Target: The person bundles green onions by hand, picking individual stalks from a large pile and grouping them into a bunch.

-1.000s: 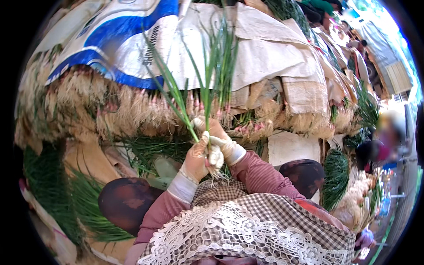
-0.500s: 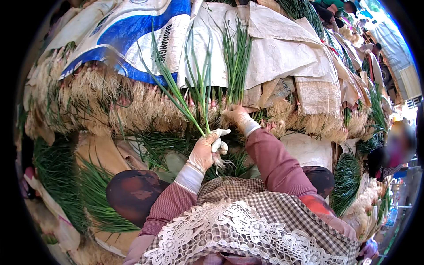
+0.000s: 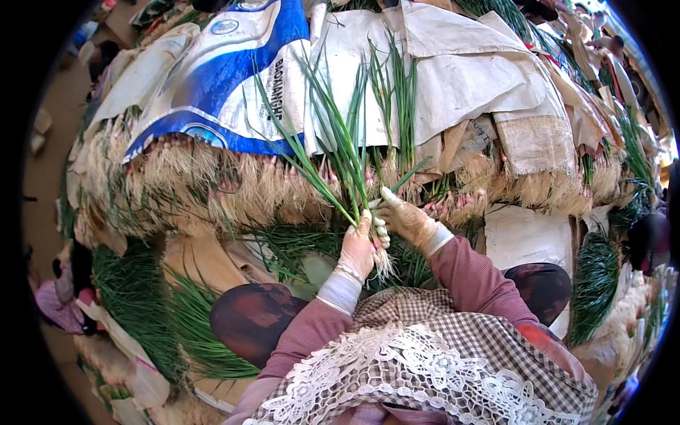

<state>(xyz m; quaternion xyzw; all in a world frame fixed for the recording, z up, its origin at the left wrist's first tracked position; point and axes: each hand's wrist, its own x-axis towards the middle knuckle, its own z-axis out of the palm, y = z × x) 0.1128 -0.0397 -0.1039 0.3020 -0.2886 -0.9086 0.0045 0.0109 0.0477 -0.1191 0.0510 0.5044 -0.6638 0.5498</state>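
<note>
My left hand (image 3: 360, 248), in a pale glove, is closed round a small bunch of spring onions (image 3: 345, 152). Their long green leaves fan upward over the sacks, and pale roots hang below the fist. Just right of the bunch is my right hand (image 3: 411, 221), also gloved, its fingers apart and their tips close to the held stems. A single green leaf slants up and right beside its index finger; whether the hand touches it is unclear. Behind both hands runs a dense row of spring onions with pinkish bulbs and straw-coloured roots (image 3: 262, 188).
White sacks (image 3: 482, 78) and a blue-and-white printed sack (image 3: 212, 92) cover the heap. Green leaf bundles lie by my left knee (image 3: 138, 304) and beyond my right knee (image 3: 596, 287). A person in pink (image 3: 60, 304) is at the far left.
My right hand has moved from the row of onions toward my left hand. The bunch in my left hand looks fuller. The view has shifted, showing more on the left.
</note>
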